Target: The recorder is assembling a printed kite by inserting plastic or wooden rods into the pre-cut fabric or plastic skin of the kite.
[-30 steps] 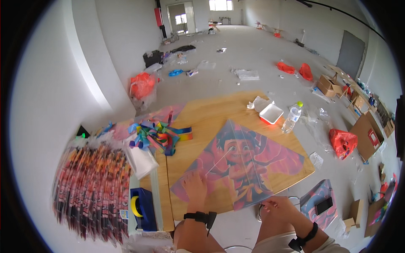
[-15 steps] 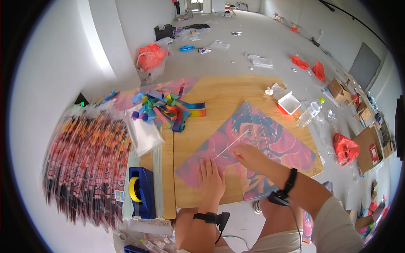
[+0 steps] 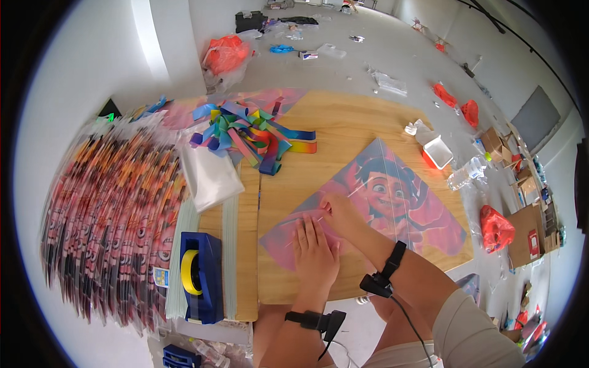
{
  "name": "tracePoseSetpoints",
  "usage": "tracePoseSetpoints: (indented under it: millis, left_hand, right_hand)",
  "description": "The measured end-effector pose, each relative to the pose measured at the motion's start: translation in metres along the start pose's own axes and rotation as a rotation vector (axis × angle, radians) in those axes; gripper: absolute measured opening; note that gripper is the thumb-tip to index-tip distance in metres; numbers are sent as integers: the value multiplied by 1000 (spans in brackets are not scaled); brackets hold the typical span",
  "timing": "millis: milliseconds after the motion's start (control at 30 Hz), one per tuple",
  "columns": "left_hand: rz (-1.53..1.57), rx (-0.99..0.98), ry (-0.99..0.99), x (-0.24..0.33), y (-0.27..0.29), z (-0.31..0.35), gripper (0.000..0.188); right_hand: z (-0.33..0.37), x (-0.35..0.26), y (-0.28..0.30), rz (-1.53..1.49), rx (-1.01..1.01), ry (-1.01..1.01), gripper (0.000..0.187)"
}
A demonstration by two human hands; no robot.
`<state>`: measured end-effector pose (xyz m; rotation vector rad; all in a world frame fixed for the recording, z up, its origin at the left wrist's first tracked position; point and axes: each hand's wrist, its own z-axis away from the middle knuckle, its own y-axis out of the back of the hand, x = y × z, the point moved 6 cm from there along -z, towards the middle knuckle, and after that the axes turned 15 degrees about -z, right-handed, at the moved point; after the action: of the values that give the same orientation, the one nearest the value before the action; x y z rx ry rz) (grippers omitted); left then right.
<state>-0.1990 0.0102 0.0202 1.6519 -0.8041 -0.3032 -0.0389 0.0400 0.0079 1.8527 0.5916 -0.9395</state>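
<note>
A pink and purple diamond-shaped kite (image 3: 383, 202) with a cartoon figure on it lies flat on the wooden table (image 3: 337, 113). My left hand (image 3: 316, 254) rests on its left part, palm down with fingers stretched out. Just beyond those fingertips, my right hand (image 3: 343, 216) is closed in a pinch on a thin white rod (image 3: 354, 192) that lies slantwise on the kite. The fingers hide part of the rod. A thin line, like another rod, runs down the kite's middle from its top corner.
To the left stand a blue tape dispenser (image 3: 211, 276) with a yellow-cored roll, clear plastic bags (image 3: 211, 178) and a stack of packed kites (image 3: 110, 233). Rainbow ribbons (image 3: 270, 144) lie at the back. A white-and-red tray (image 3: 437, 153) and a plastic bottle (image 3: 465, 175) are at the right.
My right hand has moved left along the white rod, close to my left hand. The left hand stays flat on the kite. The whole view has shifted slightly.
</note>
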Motion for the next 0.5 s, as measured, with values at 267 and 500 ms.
tracePoseSetpoints:
  millis: [267,500]
  left_hand:
    - [9,-36,26,-9,-2,-6,80]
    - [21,-44,39,-4,-1,-8,83]
  right_hand:
    - [-12,-15,-14,166,-71,5,16]
    - [-10,-10,-11,114,-68,24,18]
